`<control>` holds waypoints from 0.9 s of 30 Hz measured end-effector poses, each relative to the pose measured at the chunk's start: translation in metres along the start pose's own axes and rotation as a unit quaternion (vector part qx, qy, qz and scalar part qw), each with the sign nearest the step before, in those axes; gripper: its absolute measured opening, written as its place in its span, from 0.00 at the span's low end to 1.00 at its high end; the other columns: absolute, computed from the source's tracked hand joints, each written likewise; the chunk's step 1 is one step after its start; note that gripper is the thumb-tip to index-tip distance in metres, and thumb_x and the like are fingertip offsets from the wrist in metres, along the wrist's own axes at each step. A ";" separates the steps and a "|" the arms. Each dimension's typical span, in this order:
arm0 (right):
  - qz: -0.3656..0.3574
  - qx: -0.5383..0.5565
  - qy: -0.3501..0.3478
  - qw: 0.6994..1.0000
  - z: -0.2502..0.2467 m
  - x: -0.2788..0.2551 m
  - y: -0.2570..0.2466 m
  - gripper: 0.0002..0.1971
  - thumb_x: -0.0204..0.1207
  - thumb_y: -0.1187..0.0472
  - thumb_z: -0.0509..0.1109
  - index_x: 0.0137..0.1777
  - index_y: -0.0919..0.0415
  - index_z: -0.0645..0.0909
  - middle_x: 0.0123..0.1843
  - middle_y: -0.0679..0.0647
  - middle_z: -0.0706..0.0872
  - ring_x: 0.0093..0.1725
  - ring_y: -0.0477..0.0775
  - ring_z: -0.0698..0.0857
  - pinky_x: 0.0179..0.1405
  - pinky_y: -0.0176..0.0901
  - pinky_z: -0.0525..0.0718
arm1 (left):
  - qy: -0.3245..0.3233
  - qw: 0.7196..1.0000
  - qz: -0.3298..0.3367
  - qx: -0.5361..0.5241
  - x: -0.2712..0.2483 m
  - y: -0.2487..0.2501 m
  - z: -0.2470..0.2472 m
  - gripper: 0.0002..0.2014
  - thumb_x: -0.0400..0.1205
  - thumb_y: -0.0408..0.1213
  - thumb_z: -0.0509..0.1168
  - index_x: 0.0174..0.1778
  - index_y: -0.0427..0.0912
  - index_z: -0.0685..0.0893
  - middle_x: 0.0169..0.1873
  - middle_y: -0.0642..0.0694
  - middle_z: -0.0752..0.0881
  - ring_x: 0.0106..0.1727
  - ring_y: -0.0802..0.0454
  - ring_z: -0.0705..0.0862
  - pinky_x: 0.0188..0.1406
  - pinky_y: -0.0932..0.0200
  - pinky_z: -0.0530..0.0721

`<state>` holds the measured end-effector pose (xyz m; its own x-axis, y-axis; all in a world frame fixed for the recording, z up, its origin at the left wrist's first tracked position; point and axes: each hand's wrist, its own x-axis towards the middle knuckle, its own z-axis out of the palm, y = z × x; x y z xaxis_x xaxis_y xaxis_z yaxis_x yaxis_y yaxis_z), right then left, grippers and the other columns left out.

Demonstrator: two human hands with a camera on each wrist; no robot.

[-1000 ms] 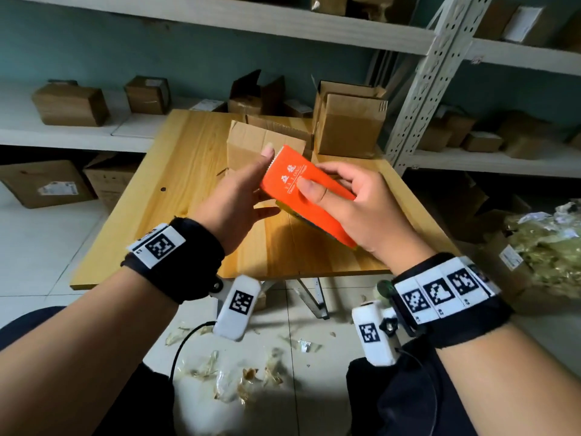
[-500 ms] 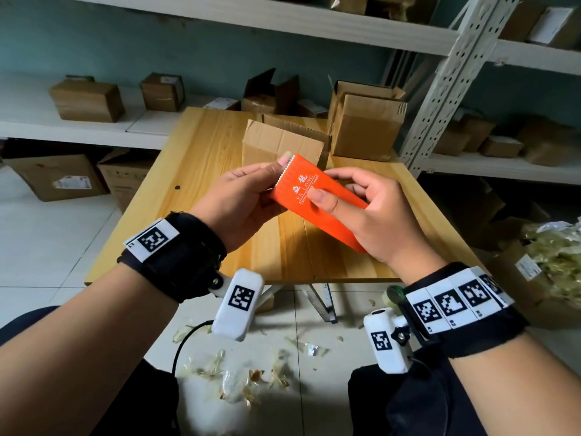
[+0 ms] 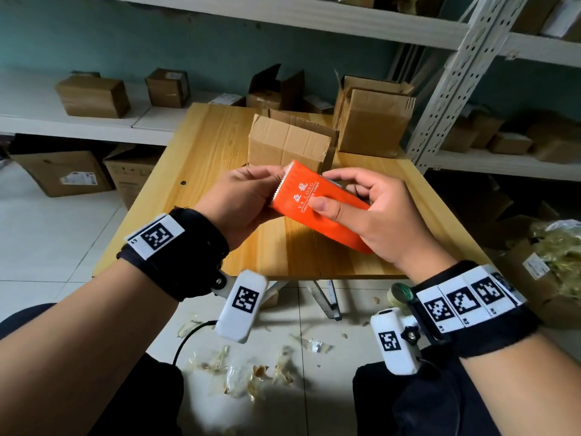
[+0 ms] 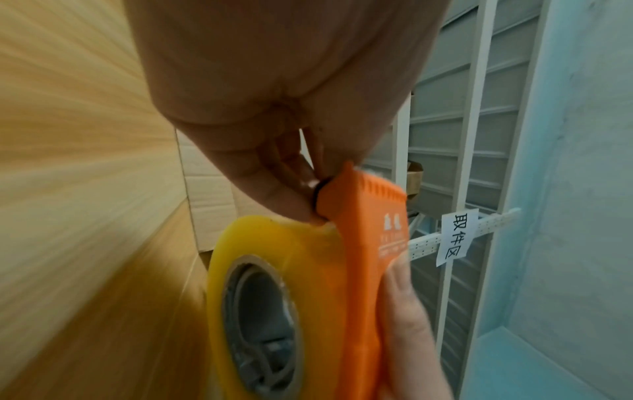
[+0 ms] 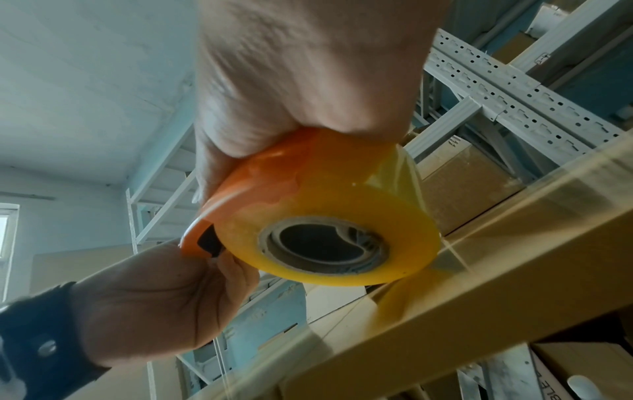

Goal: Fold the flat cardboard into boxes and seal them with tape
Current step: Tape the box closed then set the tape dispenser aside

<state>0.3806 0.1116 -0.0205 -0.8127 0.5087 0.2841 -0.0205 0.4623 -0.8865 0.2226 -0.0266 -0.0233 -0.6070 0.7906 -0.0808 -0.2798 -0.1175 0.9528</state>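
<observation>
Above the wooden table (image 3: 213, 152), both hands hold an orange tape dispenser (image 3: 317, 209) with white lettering. My right hand (image 3: 377, 215) grips its body, thumb across the top face. The fingers of my left hand (image 3: 245, 199) pinch its toothed front end. A yellow tape roll (image 4: 246, 270) sits under the dispenser (image 4: 363, 243); the roll (image 5: 329, 216) shows its grey core in the right wrist view. Just beyond the hands a folded cardboard box (image 3: 289, 143) stands on the table, its top flaps hidden.
A second, taller cardboard box (image 3: 374, 121) stands at the table's back right corner. White shelves (image 3: 94, 127) with several small boxes run behind the table. A perforated metal rack post (image 3: 446, 99) rises on the right. Torn tape scraps (image 3: 245, 372) litter the tiled floor.
The dispenser has tilted a little flatter in my hands. My left fingers have shifted along its toothed end. My right hand keeps the same grip.
</observation>
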 end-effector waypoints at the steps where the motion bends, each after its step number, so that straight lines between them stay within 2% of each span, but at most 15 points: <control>1: -0.002 0.001 -0.003 1.000 0.001 -0.001 0.000 0.28 0.72 0.43 0.83 0.70 0.49 0.86 0.59 0.49 0.94 0.57 0.50 0.94 0.48 0.42 0.93 | 0.010 1.000 -0.001 0.005 0.000 -0.003 0.001 0.11 0.89 0.36 0.65 0.52 0.33 0.89 0.46 0.34 0.91 0.44 0.45 0.89 0.48 0.54 0.94; 4: -0.001 0.010 0.003 1.000 0.002 -0.002 -0.001 0.27 0.71 0.45 0.84 0.69 0.50 0.87 0.57 0.49 0.94 0.56 0.50 0.94 0.45 0.39 0.91 | 0.005 1.000 -0.017 -0.019 0.003 -0.008 0.000 0.13 0.92 0.38 0.63 0.50 0.37 0.91 0.48 0.34 0.92 0.46 0.45 0.90 0.53 0.53 0.94; 6: 0.002 0.018 0.008 1.000 0.001 -0.001 -0.002 0.25 0.72 0.46 0.83 0.69 0.51 0.87 0.56 0.49 0.95 0.55 0.50 0.95 0.45 0.39 0.91 | -0.010 0.999 -0.030 -0.035 0.005 -0.007 -0.001 0.19 0.93 0.45 0.61 0.48 0.39 0.92 0.52 0.31 0.92 0.52 0.45 0.91 0.63 0.50 0.91; 8: 0.004 0.018 0.007 1.000 -0.001 0.000 -0.002 0.25 0.73 0.47 0.83 0.69 0.51 0.87 0.56 0.49 0.95 0.55 0.49 0.95 0.44 0.38 0.91 | -0.011 0.998 -0.045 -0.050 0.007 -0.006 -0.003 0.27 0.94 0.56 0.55 0.52 0.36 0.89 0.59 0.26 0.90 0.59 0.42 0.89 0.71 0.44 0.87; 10: 0.005 0.014 0.001 1.000 -0.001 0.000 -0.003 0.25 0.72 0.47 0.83 0.69 0.51 0.87 0.55 0.48 0.95 0.54 0.49 0.95 0.44 0.37 0.90 | -0.024 0.996 -0.060 -0.065 0.009 -0.004 -0.007 0.35 0.91 0.65 0.51 0.46 0.38 0.90 0.54 0.30 0.92 0.58 0.41 0.90 0.70 0.44 0.87; 11: 0.005 0.012 -0.001 1.000 -0.001 0.001 -0.003 0.25 0.73 0.47 0.83 0.69 0.51 0.86 0.56 0.48 0.95 0.55 0.48 0.95 0.44 0.37 0.91 | -0.041 0.996 -0.061 -0.056 0.009 -0.003 -0.008 0.35 0.88 0.67 0.53 0.44 0.39 0.91 0.51 0.33 0.92 0.56 0.42 0.91 0.69 0.45 0.88; 12: 0.005 0.011 0.000 1.000 -0.001 0.001 -0.003 0.26 0.73 0.47 0.83 0.70 0.51 0.86 0.56 0.48 0.95 0.55 0.49 0.94 0.45 0.38 0.91 | -0.054 0.997 -0.055 -0.032 0.009 -0.002 -0.008 0.32 0.86 0.66 0.59 0.47 0.37 0.91 0.52 0.33 0.91 0.57 0.42 0.90 0.69 0.45 0.89; 14: 0.003 0.015 0.003 1.000 -0.001 0.002 -0.003 0.26 0.73 0.47 0.83 0.70 0.53 0.87 0.57 0.49 0.95 0.55 0.49 0.95 0.46 0.38 0.91 | -0.055 0.998 -0.034 0.007 0.009 0.000 -0.009 0.26 0.80 0.56 0.70 0.58 0.33 0.88 0.56 0.31 0.89 0.58 0.39 0.87 0.68 0.45 0.87; 16: 0.001 0.013 0.004 1.000 -0.001 0.001 -0.004 0.26 0.72 0.47 0.83 0.69 0.53 0.87 0.56 0.49 0.95 0.55 0.49 0.95 0.46 0.39 0.91 | -0.040 0.999 -0.022 0.014 0.009 0.001 -0.011 0.19 0.75 0.49 0.72 0.52 0.35 0.88 0.51 0.34 0.90 0.53 0.42 0.88 0.61 0.51 0.90; 18: 0.000 0.009 0.005 1.000 0.001 0.000 -0.004 0.26 0.71 0.47 0.83 0.68 0.53 0.88 0.55 0.49 0.95 0.54 0.49 0.95 0.45 0.38 0.91 | -0.042 0.999 -0.017 0.017 0.009 0.001 -0.013 0.14 0.72 0.45 0.72 0.46 0.39 0.89 0.44 0.38 0.92 0.45 0.47 0.90 0.51 0.55 0.93; 19: 0.000 0.010 0.009 1.000 0.002 0.000 -0.004 0.26 0.70 0.46 0.84 0.67 0.53 0.88 0.54 0.49 0.95 0.53 0.49 0.95 0.44 0.38 0.90 | -0.044 0.999 -0.014 0.022 0.009 0.002 -0.015 0.13 0.72 0.45 0.71 0.45 0.40 0.89 0.43 0.39 0.92 0.44 0.48 0.91 0.51 0.55 0.93; 21: 0.000 0.013 0.023 1.000 0.003 0.000 -0.005 0.26 0.70 0.45 0.84 0.67 0.52 0.89 0.54 0.49 0.95 0.52 0.49 0.95 0.43 0.39 0.91 | -0.047 0.998 -0.001 0.038 0.009 0.003 -0.015 0.11 0.74 0.45 0.71 0.45 0.41 0.90 0.44 0.40 0.92 0.47 0.47 0.90 0.59 0.49 0.91; 23: 0.000 0.009 0.029 1.000 0.003 0.000 -0.006 0.26 0.70 0.44 0.84 0.67 0.51 0.89 0.56 0.49 0.95 0.54 0.50 0.95 0.46 0.42 0.93 | -0.051 0.996 0.017 0.067 0.008 0.005 -0.017 0.08 0.80 0.42 0.70 0.46 0.42 0.91 0.45 0.40 0.93 0.49 0.47 0.90 0.66 0.44 0.87; 25: 0.000 0.003 0.027 1.000 0.001 0.000 -0.006 0.26 0.71 0.43 0.84 0.67 0.51 0.90 0.57 0.50 0.95 0.55 0.51 0.95 0.48 0.46 0.94 | -0.061 0.993 0.030 0.096 0.008 0.007 -0.021 0.09 0.89 0.36 0.65 0.49 0.41 0.90 0.47 0.40 0.93 0.51 0.46 0.91 0.66 0.43 0.88; 27: 0.003 -0.002 0.026 1.000 -0.001 -0.001 -0.007 0.27 0.70 0.43 0.84 0.67 0.53 0.89 0.55 0.51 0.95 0.53 0.52 0.95 0.49 0.48 0.95 | -0.067 0.989 0.043 0.125 0.008 0.008 -0.024 0.10 0.90 0.34 0.63 0.52 0.39 0.90 0.50 0.38 0.93 0.52 0.46 0.92 0.63 0.46 0.90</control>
<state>0.3818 0.1086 -0.0140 -0.7812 0.5485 0.2981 -0.0140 0.4620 -0.8867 0.1975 -0.0352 -0.0236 -0.5115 0.8589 0.0264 -0.0299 -0.0485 0.9984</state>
